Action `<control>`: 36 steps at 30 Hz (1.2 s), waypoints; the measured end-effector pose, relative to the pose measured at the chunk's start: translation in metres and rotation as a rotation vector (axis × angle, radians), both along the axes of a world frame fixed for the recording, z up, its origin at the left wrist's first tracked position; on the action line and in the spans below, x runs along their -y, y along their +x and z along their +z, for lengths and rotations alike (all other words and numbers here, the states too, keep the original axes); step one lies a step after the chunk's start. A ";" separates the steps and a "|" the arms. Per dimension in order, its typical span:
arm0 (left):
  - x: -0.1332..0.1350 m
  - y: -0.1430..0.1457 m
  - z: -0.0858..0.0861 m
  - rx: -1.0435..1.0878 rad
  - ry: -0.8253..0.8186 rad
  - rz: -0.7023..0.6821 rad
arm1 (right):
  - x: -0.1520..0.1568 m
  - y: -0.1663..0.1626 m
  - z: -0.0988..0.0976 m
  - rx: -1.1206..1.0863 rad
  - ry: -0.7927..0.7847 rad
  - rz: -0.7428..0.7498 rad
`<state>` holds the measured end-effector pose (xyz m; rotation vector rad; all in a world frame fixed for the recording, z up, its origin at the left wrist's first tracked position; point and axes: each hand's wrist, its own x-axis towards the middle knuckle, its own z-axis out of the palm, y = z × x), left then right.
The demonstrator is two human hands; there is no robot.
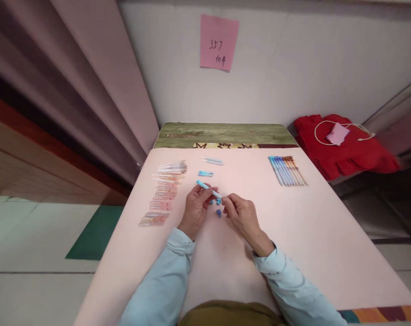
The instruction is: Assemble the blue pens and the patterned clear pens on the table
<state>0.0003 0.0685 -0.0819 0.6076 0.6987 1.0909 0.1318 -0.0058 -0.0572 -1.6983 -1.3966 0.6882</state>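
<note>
1. The number "357" (215,45) is handwritten in dark strokes on a pink note (218,62) fixed to the pale wall (293,68), above the far end of the table (310,253). The note tilts slightly clockwise.
2. Below the number, a little to its right, stand two smaller handwritten Chinese characters (220,59); the first reads as "向", the second cannot be told surely.
3. Any print on the held pen (202,184) or the row of pens (287,172) is too small to read.
</note>
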 end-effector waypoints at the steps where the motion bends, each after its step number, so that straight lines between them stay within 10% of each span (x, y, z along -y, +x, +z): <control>1: 0.000 0.000 0.001 -0.005 0.006 -0.001 | 0.000 0.000 0.000 -0.041 -0.017 0.011; 9: 0.000 0.000 0.004 -0.033 0.017 0.002 | -0.003 -0.005 -0.006 -0.501 -0.203 0.104; 18: -0.011 -0.015 0.004 0.006 -0.001 0.065 | -0.014 0.032 -0.019 0.201 0.241 0.013; 24: 0.000 -0.010 0.009 -0.025 0.045 -0.169 | -0.014 0.022 -0.031 0.455 0.183 0.262; 36: 0.006 -0.010 0.018 0.009 0.065 -0.333 | -0.018 0.017 -0.031 0.604 0.112 0.300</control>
